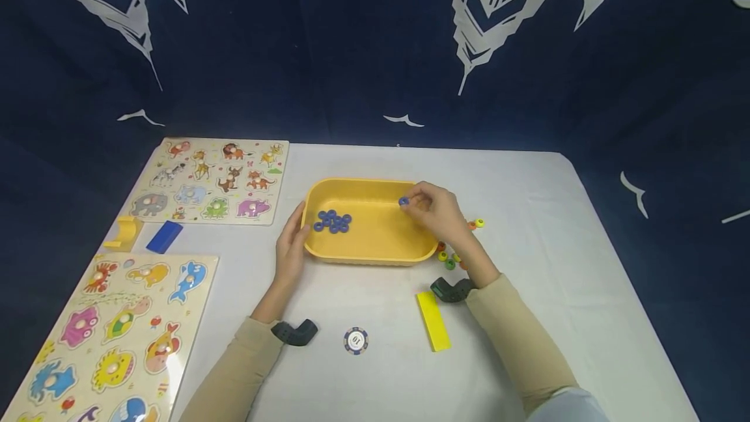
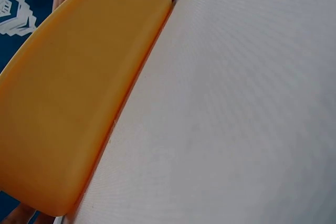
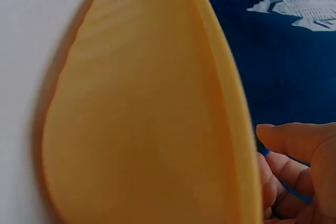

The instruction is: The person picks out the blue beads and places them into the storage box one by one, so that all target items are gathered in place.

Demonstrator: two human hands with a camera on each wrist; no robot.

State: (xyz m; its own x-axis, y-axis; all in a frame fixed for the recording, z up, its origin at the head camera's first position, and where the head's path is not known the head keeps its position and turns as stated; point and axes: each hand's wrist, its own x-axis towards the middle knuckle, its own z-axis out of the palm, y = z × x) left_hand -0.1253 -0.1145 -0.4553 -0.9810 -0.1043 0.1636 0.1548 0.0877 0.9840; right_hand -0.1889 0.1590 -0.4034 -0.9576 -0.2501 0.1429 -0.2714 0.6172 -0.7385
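A yellow tray stands on the white table. My left hand holds its left end, thumb at the rim and fingers along the outer wall; in the left wrist view the fingers show only partly past the tray's end. Over the tray's right part, my right hand pinches a blue bead between thumb and fingertips. Several blue beads lie grouped on the left part of the tray floor. In the right wrist view, the right hand appears beyond the tray's rim.
Several coloured beads lie right of the tray, partly behind the right forearm. Nearer me are a yellow strip and a poker chip. To the left lie two animal puzzle boards, a blue block and a yellow curved block.
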